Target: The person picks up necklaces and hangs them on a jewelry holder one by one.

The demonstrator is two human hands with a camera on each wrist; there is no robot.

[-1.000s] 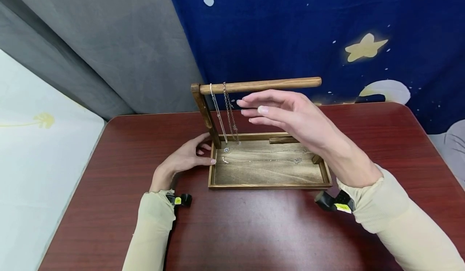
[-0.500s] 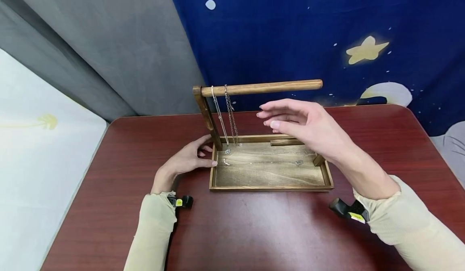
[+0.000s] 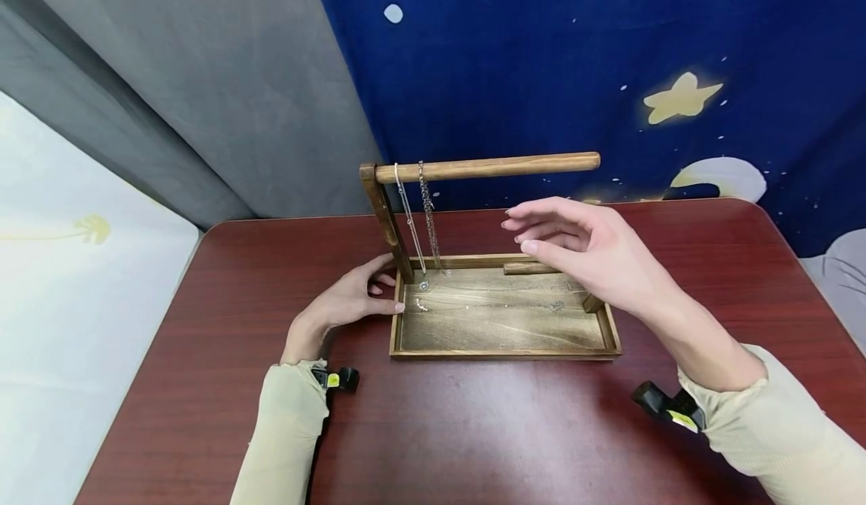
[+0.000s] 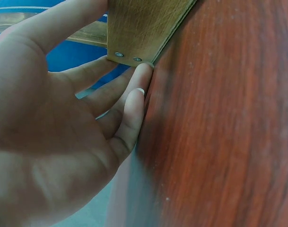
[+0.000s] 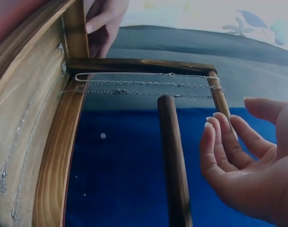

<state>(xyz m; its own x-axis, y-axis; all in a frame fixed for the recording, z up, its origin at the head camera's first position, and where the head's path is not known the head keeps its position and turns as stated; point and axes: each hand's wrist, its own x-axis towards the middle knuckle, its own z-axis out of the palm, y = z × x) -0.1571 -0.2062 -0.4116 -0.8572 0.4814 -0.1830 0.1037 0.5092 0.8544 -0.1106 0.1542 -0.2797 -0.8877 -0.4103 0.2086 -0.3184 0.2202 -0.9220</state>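
Note:
A wooden jewelry stand (image 3: pixel 501 354) has a shallow tray base, a tall post at its left and a long bar (image 3: pixel 501 167) on top. Two necklaces, a silver one (image 3: pixel 409 223) and a darker chain (image 3: pixel 429 219), hang near the bar's left end. Two more fine necklaces (image 3: pixel 467 307) lie stretched across the tray floor. My left hand (image 3: pixel 348 292) holds the tray's left end, thumb at the side rim and fingers by the back corner (image 4: pixel 134 42). Above the tray's right side, my right hand (image 3: pixel 595 253) hovers with loosely bent fingers, holding nothing.
A short lower bar (image 5: pixel 174 165) on a small post (image 3: pixel 592 303) stands at the tray's right, partly behind my right hand. The stand sits on a dark red wooden table (image 3: pixel 487 422). Grey and blue curtains (image 3: pixel 501 61) hang behind the table's far edge.
My right hand has drawn back to the right and downward, away from the hanging necklaces. My left hand stays at the tray's left end.

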